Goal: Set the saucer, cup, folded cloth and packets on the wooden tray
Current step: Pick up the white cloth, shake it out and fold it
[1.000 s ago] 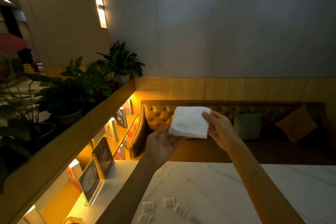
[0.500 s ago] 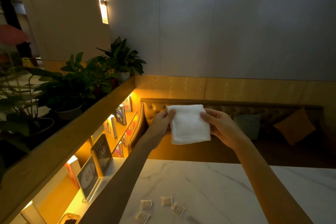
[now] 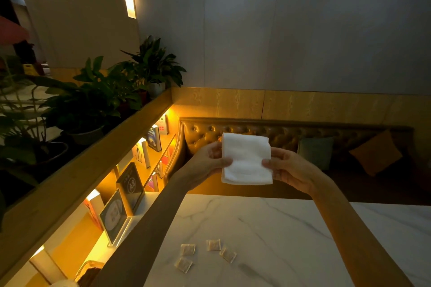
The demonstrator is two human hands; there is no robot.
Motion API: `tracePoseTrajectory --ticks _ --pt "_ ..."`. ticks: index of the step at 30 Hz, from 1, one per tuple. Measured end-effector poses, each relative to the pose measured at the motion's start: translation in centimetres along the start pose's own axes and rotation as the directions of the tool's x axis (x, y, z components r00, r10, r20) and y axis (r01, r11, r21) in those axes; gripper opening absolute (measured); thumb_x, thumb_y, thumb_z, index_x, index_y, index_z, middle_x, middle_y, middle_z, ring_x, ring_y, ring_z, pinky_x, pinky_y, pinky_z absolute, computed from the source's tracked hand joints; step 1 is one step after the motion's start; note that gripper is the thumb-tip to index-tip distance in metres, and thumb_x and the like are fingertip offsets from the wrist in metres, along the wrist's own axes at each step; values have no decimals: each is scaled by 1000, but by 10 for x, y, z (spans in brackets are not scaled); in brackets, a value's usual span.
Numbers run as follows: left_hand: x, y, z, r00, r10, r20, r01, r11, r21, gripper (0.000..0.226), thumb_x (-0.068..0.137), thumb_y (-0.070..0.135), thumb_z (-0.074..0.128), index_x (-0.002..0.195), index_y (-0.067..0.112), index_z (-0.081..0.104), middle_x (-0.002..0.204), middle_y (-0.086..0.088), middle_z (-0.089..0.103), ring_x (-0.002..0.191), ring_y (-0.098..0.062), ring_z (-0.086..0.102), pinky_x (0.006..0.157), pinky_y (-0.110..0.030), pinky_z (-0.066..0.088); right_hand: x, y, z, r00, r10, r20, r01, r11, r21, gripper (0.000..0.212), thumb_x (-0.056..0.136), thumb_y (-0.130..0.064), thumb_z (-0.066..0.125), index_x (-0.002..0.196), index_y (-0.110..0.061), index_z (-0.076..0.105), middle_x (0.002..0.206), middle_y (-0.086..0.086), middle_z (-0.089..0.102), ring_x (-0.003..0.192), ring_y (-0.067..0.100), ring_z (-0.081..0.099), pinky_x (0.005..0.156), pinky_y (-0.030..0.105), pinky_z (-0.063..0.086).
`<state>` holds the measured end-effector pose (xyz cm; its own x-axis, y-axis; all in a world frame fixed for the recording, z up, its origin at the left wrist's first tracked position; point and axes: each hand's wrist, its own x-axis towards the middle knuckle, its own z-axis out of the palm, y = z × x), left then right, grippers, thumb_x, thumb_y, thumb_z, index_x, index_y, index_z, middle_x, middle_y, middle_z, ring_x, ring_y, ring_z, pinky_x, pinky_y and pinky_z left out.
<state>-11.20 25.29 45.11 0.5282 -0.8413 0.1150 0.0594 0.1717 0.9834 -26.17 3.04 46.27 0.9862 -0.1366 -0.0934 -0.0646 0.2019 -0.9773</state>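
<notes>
Two hands, the left hand [image 3: 205,166] and right hand [image 3: 290,170], each hold a pinching grip on one side edge of the folded cloth [image 3: 246,161], held up beyond the bench's [image 3: 279,228] far edge, with four packets [image 3: 213,245] near its left edge; the cloth step appears in hand, and the next move likely calls for lowering it flat onto the tray, which is out of view.

White marble table [image 3: 291,235] with 4 packets [image 3: 205,254]
</notes>
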Motion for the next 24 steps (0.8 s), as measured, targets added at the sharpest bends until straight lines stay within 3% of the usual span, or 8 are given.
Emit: tracePoseTrajectory --ticks 4,6,9,12,15,17,19,24 --pt "-2 -3 2 985 168 -27 -167 986 20 39 77 24 79 113 35 71 119 3 70 114 -17 65 82 -29 58 -4 -1 -1 977 -204 -61 204 979 -2 34 79 -9 70 112 -19 70 114 9 69 108 27 66 78 35 58" --pt "-4 -2 4 959 282 -20 -280 957 74 31 87 15 67 110 35 73 119 6 70 116 -14 63 83 -26 57 -6 -4 1 958 -283 -48 284 959 3 28 81 -12 67 107 -20 71 110 5 70 106 23 67 77 33 58" --pt "-7 8 6 908 407 93 -418 887 197 42 93 -4 51 105 29 74 126 4 66 122 -19 58 84 -27 56 -11 -8 4 941 -339 -9 338 940 -47 18 84 -10 62 95 -20 73 108 -1 69 104 21 67 74 32 58" --pt "-12 22 10 858 486 165 -513 820 253 50 91 -13 45 98 26 75 126 6 63 124 -18 55 86 -27 55 -18 -15 9 915 -403 1 395 897 -200 34 88 2 55 80 -25 73 110 -9 65 110 24 61 73 29 58" --pt "-17 31 14 832 534 152 -555 788 267 58 91 -17 43 92 31 74 122 11 63 120 -13 56 84 -26 54 -26 -24 20 834 -549 53 534 779 -327 51 90 10 48 72 -31 72 111 -6 63 108 18 61 69 26 58" --pt "-19 35 18 833 539 124 -549 780 301 58 91 -15 44 86 35 73 121 8 62 119 -15 55 82 -28 53 -29 -29 27 772 -630 78 605 693 -392 57 89 15 44 70 -31 70 116 3 61 110 23 59 69 26 58" --pt "-19 39 23 826 553 108 -555 764 328 54 91 -9 46 82 39 70 122 7 61 119 -13 55 78 -26 53 -31 -34 30 729 -675 110 650 632 -422 60 87 19 42 70 -32 70 115 0 64 111 24 58 69 26 58" --pt "-16 37 28 841 527 119 -530 760 377 49 91 -5 43 86 39 64 128 3 55 120 -9 53 76 -21 53 -36 -41 22 767 -632 113 607 658 -446 54 92 10 44 70 -33 69 116 -15 63 114 15 58 73 31 60"
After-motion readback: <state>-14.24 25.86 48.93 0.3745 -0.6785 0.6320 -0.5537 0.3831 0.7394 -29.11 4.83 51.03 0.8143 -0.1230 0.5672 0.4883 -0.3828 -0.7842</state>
